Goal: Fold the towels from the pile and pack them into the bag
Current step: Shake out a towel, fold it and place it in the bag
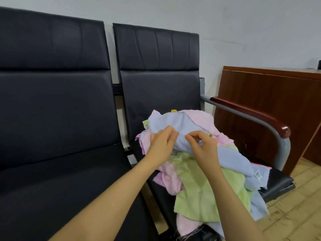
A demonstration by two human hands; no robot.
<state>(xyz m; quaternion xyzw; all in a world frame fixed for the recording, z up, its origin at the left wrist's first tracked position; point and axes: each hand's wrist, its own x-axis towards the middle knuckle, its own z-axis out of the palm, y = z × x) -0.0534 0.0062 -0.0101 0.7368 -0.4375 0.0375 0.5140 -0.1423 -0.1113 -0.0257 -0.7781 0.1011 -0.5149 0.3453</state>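
1. Head view, biggest first: I see two black padded seats joined in a row, left seat (pixel 57 105) bare, right seat (pixel 161 91) carrying the load.
2. White wall (pixel 243 32) behind the seats; brown wooden cabinet (pixel 271 108) stands just right of the right seat, on a pale tiled floor (pixel 298 211).
3. Grey metal armrest (pixel 271 122) with a dark red wooden cap runs along the right side of the right seat, between seat and cabinet.
4. Towel pile (pixel 199 181) sits loose and unfolded on the right seat cushion, spilling over its front edge. Mixed colours: pink, green, light blue, a bit of yellow at the back.
5. Green towel (pixel 201 197) drapes down the front of the pile; pink towel (pixel 199 119) lies at the back top.
6. Light blue towel (pixel 182 126) is on top of the pile, both my hands on its near edge.
7. Left hand (pixel 160 145) has fingers curled, pinching the blue towel's edge.
8. Right hand (pixel 203 145) has thumb and forefinger closed narrow on the same edge, just beside the left hand, other fingers curled.
9. Small white tag (pixel 258 175) shows on a blue towel at the pile's right side.
10. No bag visible to me in this view.
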